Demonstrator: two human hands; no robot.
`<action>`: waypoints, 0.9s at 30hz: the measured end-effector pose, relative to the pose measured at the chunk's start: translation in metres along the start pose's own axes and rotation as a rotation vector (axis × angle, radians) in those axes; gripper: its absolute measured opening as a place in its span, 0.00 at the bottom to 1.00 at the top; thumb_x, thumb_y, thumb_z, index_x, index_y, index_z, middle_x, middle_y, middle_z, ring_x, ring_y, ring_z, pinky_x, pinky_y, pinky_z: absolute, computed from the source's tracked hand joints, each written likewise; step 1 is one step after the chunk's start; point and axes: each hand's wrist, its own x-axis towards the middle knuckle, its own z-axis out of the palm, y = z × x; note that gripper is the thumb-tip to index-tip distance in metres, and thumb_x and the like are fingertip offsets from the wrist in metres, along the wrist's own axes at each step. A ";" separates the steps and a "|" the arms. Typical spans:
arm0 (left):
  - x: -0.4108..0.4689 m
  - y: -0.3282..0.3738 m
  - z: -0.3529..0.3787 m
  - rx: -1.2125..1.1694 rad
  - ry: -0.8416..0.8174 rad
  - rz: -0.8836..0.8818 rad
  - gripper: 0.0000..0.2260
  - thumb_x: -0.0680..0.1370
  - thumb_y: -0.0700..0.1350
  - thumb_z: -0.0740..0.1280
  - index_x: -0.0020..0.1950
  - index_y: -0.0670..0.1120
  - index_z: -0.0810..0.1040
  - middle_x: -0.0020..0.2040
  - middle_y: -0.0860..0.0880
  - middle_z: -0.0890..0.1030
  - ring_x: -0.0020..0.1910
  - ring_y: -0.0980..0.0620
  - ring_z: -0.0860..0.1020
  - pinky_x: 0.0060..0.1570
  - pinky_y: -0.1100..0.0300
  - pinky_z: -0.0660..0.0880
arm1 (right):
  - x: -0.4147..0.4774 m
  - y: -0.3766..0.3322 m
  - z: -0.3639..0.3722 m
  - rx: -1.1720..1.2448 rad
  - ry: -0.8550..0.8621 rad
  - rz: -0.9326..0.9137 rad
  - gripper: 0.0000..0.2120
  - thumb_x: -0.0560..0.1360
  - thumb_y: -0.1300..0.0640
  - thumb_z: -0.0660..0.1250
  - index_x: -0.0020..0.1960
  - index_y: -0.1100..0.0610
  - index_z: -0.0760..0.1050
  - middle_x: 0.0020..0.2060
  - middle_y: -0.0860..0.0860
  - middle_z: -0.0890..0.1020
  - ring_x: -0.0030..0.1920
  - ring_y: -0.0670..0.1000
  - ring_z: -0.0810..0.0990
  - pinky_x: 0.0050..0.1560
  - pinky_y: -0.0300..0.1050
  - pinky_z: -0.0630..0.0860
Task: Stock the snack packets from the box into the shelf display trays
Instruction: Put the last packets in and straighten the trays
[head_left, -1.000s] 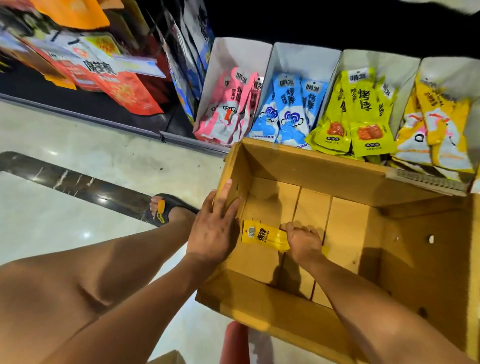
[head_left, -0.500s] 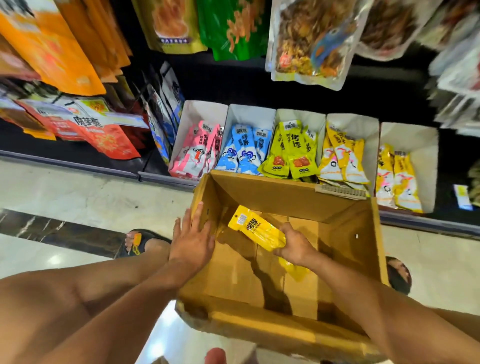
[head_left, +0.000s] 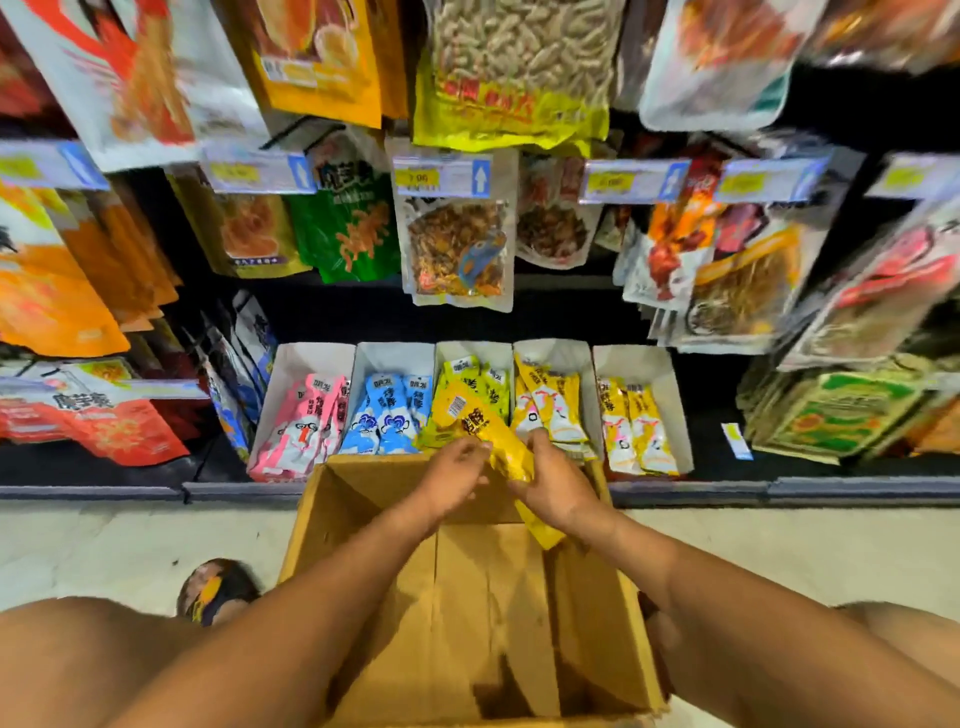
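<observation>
Shop shelving fills my view: hanging snack bags (head_left: 457, 244) up top with price tags (head_left: 441, 176) under them. Five white display trays (head_left: 660, 364) sit side by side on the bottom shelf, holding pink, blue, lime and yellow sachets. On the pale floor (head_left: 104, 540) just in front of them stands the open cardboard box (head_left: 353, 525), its far wall close to the shelf edge.

I see both hands raised over that far wall. My right hand (head_left: 556, 493) is wrapped round a long yellow packet (head_left: 493, 436), which slants from the lime tray's front down past the palm into the box. My left hand (head_left: 452, 475) has its fingers curled onto the packet's left edge. Whether it is one sachet or several stacked, I cannot tell through the blur. A sandalled foot (head_left: 218, 587) rests left of the box.
</observation>
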 end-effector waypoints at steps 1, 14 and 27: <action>0.000 0.013 0.008 -0.069 -0.016 -0.017 0.15 0.85 0.51 0.62 0.69 0.45 0.74 0.60 0.47 0.81 0.47 0.52 0.82 0.47 0.57 0.79 | -0.002 0.002 -0.011 -0.011 0.033 -0.026 0.23 0.74 0.53 0.72 0.62 0.51 0.64 0.56 0.53 0.80 0.55 0.59 0.80 0.47 0.51 0.75; 0.048 0.088 0.108 -0.291 -0.088 0.002 0.06 0.86 0.41 0.59 0.59 0.42 0.74 0.54 0.44 0.84 0.48 0.45 0.84 0.53 0.45 0.81 | -0.009 0.066 -0.101 -0.084 0.190 -0.082 0.31 0.71 0.42 0.71 0.72 0.46 0.69 0.68 0.47 0.69 0.68 0.51 0.70 0.64 0.51 0.73; 0.150 0.056 0.174 0.749 -0.098 0.427 0.15 0.84 0.48 0.61 0.68 0.46 0.78 0.65 0.45 0.79 0.64 0.43 0.76 0.62 0.49 0.75 | 0.069 0.190 -0.137 -0.208 0.072 0.304 0.32 0.67 0.39 0.72 0.68 0.39 0.64 0.58 0.51 0.75 0.57 0.58 0.79 0.52 0.54 0.78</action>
